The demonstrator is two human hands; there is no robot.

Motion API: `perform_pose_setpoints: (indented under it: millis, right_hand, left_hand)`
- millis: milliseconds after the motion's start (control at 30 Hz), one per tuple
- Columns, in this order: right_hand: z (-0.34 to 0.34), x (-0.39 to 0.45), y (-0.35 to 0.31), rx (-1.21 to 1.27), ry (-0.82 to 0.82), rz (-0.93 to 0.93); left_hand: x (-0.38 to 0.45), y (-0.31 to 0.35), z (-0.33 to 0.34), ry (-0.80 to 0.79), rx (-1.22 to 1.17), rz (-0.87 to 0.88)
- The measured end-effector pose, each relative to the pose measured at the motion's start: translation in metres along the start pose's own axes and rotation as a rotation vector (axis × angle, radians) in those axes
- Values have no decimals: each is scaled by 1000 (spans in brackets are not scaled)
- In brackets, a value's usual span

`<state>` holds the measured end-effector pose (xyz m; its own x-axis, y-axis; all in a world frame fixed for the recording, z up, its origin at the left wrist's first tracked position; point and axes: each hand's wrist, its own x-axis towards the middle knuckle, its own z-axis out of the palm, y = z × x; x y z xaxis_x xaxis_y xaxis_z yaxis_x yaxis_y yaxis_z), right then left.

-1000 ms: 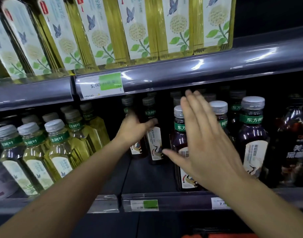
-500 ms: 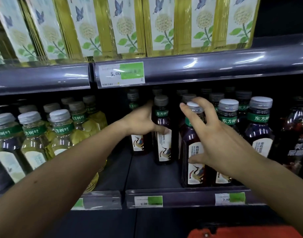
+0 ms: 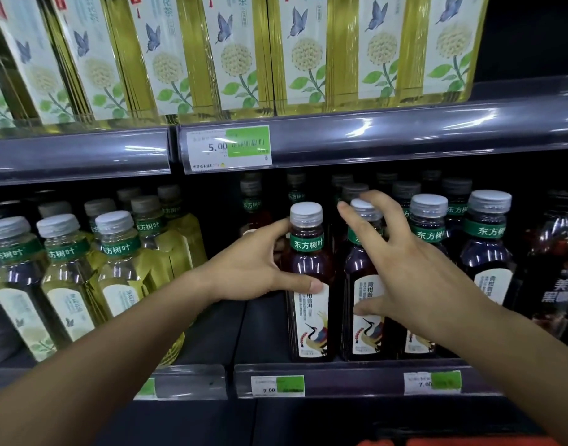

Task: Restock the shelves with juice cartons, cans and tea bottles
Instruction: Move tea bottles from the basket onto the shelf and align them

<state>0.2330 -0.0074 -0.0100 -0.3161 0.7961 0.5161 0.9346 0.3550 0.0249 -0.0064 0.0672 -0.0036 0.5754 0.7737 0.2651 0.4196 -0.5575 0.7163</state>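
Your left hand (image 3: 253,268) grips a dark tea bottle with a grey cap, green neck band and white crane label (image 3: 309,284): the thumb lies across the top of the label and the fingers curl round the far side at the neck. That bottle stands upright at the front edge of the lower dark metal shelf (image 3: 263,333), with bare shelf just to its left.

Your right hand (image 3: 414,275) hovers with spread, slightly bent fingers in front of the neighbouring dark tea bottle (image 3: 363,300). Its thumb touches the white label and the fingertips reach up beside the cap, but you cannot tell whether they close on it.

More dark crane-label bottles (image 3: 488,246) stand in a row to the right and in ranks behind. To the left, pale yellow tea bottles with green neck bands (image 3: 118,268) fill the same shelf level. Above, tall white-and-gold cartons printed with butterflies and flowers (image 3: 234,53) line the upper shelf, over a white and green price tag (image 3: 228,148).
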Motion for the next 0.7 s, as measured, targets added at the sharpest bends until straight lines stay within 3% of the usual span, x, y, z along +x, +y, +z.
perform_pose_setpoints:
  millis: [233,467,700]
  right_hand:
    - [1,-1,1,2,-12,9]
    - [1,0,2,12,-17,8]
    - [-1,1,0,0,-12,13]
  left_hand:
    - [-13,-17,15,63,-30,79]
    - [-8,-49,33,28,-185,-10]
    - [1,-74,42,95,-161,-55]
